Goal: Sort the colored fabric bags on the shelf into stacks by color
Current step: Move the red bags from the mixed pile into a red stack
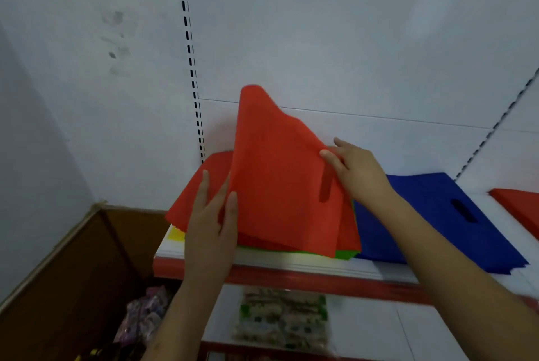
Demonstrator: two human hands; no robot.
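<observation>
A: Containers first. What's holding what?

B: White shelf [306, 261] with a red front strip carries the bags. At the left end, a mixed pile: red bags on top, a green bag [345, 254] edge showing underneath at the front, a bit of yellow bag [176, 234] poking out at the pile's left corner. Just right of it, a blue stack [431, 214], flat, handle cutout visible. Far right edge, another red stack [522, 209], partly cut off by the frame.

A: Lower down?

B: Lower shelf has a packet [283, 320] with green print, blurred. Brown cardboard box [73, 267] at lower left, some pinkish wrapped items inside, can't tell what.

A: Hands?

B: Right hand [355, 171] pinches the right edge of the top red bag [280, 174], thumb on the near face, fingers behind, lifting it so it stands up curved above the pile. Left hand [213, 220] has straight, spread fingers, pressing flat on the red bag below [192, 200], right at the raised bag's left edge.

A: Raised bag touching the blue stack?

B: No, it's above the left pile.
</observation>
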